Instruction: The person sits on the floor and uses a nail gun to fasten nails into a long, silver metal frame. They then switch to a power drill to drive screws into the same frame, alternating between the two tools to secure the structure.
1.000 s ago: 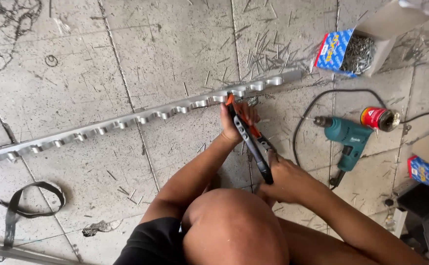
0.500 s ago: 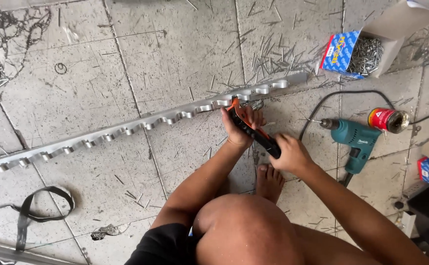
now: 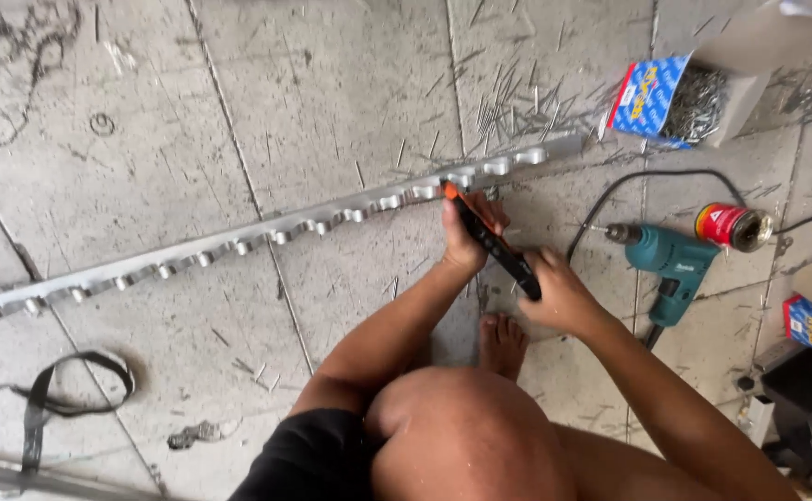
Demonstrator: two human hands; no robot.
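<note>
While both hands, left [image 3: 466, 237] and right [image 3: 559, 297], grip a black-and-orange riveter [image 3: 491, 241] with fingers wrapped tight, its orange tip meets the metal rail [image 3: 267, 232] near a teal drill [image 3: 670, 264].

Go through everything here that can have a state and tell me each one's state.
Black and orange hand riveter: gripped by both hands, nose at the rail.
Long notched metal rail: flat on the floor.
Teal electric drill: lying down, unheld.
Blue cardboard box of rivets: open.
Red can: on its side.
</note>
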